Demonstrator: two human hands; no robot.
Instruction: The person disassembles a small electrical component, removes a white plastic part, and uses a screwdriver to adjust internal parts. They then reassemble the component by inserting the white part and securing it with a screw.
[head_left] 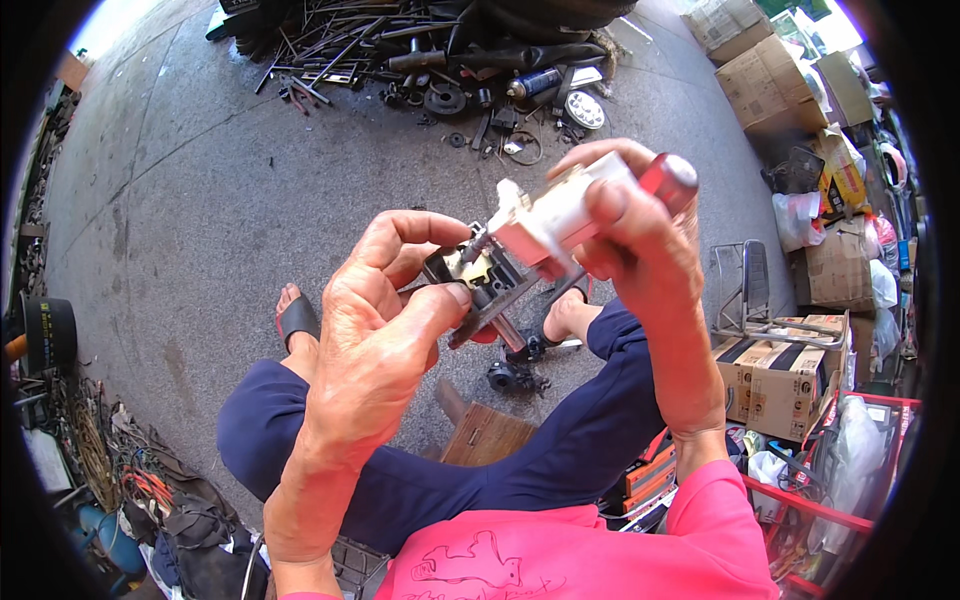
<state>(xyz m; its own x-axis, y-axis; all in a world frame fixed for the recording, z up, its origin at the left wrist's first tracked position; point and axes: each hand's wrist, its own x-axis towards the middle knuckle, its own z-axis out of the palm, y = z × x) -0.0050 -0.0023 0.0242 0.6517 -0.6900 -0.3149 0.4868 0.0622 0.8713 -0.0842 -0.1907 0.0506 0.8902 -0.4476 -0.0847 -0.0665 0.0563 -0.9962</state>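
My left hand [370,320] is closed on a small black mechanical assembly [490,280], pinching its edge between thumb and fingers. A bare metal shaft [508,332] sticks out of its lower side. My right hand [640,220] is closed round a white plastic housing [570,210], which is blurred and tilted just above the black assembly. A red, clear-ended knob or handle [672,178] shows at the right side of this grip; whether it joins the housing cannot be told. A dark rod [477,246] reaches between housing and assembly.
On the ground between my feet lie dark metal parts [515,376] and a wooden block [488,435]. A scrap heap [420,60] stands ahead. Cartons [785,385] and a folding metal frame [745,290] are at right; a black bucket [48,333] and clutter are at left.
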